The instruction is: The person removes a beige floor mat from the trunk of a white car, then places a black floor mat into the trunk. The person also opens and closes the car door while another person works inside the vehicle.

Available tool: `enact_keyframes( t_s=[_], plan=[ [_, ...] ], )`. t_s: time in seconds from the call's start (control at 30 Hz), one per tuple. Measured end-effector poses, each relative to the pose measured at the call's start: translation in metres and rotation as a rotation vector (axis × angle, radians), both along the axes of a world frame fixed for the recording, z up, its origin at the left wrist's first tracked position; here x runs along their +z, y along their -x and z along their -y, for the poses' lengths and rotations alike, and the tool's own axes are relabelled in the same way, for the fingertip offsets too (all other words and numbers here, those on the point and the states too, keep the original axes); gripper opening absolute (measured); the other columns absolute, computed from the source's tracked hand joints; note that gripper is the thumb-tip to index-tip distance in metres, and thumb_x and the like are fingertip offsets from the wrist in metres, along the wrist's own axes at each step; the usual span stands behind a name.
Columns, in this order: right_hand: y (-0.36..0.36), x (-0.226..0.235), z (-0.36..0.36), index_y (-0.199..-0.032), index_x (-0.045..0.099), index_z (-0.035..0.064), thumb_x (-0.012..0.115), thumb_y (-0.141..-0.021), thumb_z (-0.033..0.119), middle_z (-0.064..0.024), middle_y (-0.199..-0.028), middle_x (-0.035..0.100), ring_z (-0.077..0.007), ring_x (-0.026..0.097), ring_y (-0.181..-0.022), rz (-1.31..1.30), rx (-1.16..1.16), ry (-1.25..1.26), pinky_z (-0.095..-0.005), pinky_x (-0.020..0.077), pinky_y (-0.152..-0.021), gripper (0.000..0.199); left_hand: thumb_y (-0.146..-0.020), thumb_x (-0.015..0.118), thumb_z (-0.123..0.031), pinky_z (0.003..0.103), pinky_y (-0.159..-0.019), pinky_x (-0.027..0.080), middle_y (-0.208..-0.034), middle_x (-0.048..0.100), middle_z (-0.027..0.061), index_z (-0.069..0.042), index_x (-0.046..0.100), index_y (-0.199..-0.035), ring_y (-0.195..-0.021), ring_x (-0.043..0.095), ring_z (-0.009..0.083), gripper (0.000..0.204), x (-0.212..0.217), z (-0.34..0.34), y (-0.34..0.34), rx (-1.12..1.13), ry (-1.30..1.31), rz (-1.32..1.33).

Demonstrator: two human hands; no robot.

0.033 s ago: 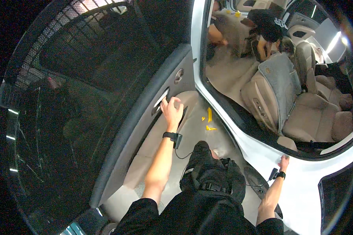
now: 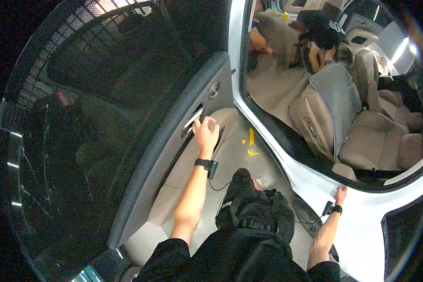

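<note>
At the open car door, my left hand [image 2: 206, 134] has its fingertips hooked at the silver inner door handle [image 2: 196, 116]. The thumb side stands a little off the grey and beige door panel [image 2: 174, 169]. Out to the right, my right hand [image 2: 341, 192] is closed at the edge of the car's white door frame [image 2: 310, 174]. Its fingertips are mostly hidden there. Each wrist wears a dark band with a small cabled box.
Beige seats [image 2: 369, 141] fill the cabin, with a grey cover [image 2: 333, 96] over one seat back. Inside, a person in black [image 2: 317, 30] bends down. Yellow strips [image 2: 251, 137] lie on the grey floor between door and frame. The dark door window [image 2: 94, 127] is at left.
</note>
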State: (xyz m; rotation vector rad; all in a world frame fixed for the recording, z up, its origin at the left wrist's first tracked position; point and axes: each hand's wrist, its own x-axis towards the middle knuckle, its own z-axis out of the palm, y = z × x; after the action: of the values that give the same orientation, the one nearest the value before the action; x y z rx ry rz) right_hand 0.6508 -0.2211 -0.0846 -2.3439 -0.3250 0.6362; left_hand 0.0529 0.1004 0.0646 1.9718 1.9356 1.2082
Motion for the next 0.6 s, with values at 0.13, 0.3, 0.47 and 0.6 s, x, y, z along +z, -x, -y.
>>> enact_keyframes(
  t_s=[0.13, 0.3, 0.47, 0.6],
  plan=[
    [0.006, 0.004, -0.003, -0.115, 0.047, 0.0028, 0.053, -0.080, 0.030, -0.0101, -0.097, 0.058, -0.0218, 0.057, -0.083, 0.066, -0.031, 0.021, -0.0301, 0.0509, -0.049, 0.044, -0.070, 0.065, -0.016, 0.046, -0.096, 0.029, -0.116, 0.047, 0.0191, -0.012, 0.057, -0.075, -0.118, 0.039, 0.0356, 0.010, -0.002, 0.018, 0.002, -0.063, 0.094, 0.032],
    [0.005, -0.003, -0.003, -0.104, 0.048, 0.0032, 0.053, -0.082, 0.028, -0.0092, -0.091, 0.057, -0.0199, 0.057, -0.076, 0.099, 0.012, -0.071, -0.0294, 0.0504, -0.047, 0.033, -0.070, 0.065, -0.019, 0.048, -0.098, 0.029, -0.113, 0.048, 0.0203, -0.013, 0.059, -0.078, -0.117, 0.040, 0.0383, 0.013, -0.002, -0.001, 0.000, 0.026, 0.024, -0.122],
    [-0.002, -0.022, 0.003, -0.095, 0.046, 0.0029, 0.053, -0.081, 0.024, -0.0102, -0.081, 0.056, -0.0191, 0.056, -0.063, 0.183, -0.013, -0.061, -0.0320, 0.0513, -0.043, 0.026, -0.070, 0.066, -0.021, 0.049, -0.097, 0.030, -0.110, 0.049, 0.0189, -0.014, 0.060, -0.081, -0.116, 0.041, 0.0376, 0.015, -0.002, -0.004, -0.011, 0.113, -0.007, -0.212],
    [-0.020, -0.068, 0.016, -0.111, 0.046, -0.0015, 0.054, -0.078, 0.022, -0.0131, -0.082, 0.058, -0.0234, 0.060, -0.066, 0.196, -0.016, -0.094, -0.0325, 0.0524, -0.042, 0.041, -0.070, 0.066, -0.016, 0.046, -0.090, 0.037, -0.098, 0.052, 0.0180, -0.013, 0.057, -0.076, -0.104, 0.048, 0.0395, 0.011, -0.015, 0.016, 0.009, -0.083, 0.131, -0.047]
  ],
)
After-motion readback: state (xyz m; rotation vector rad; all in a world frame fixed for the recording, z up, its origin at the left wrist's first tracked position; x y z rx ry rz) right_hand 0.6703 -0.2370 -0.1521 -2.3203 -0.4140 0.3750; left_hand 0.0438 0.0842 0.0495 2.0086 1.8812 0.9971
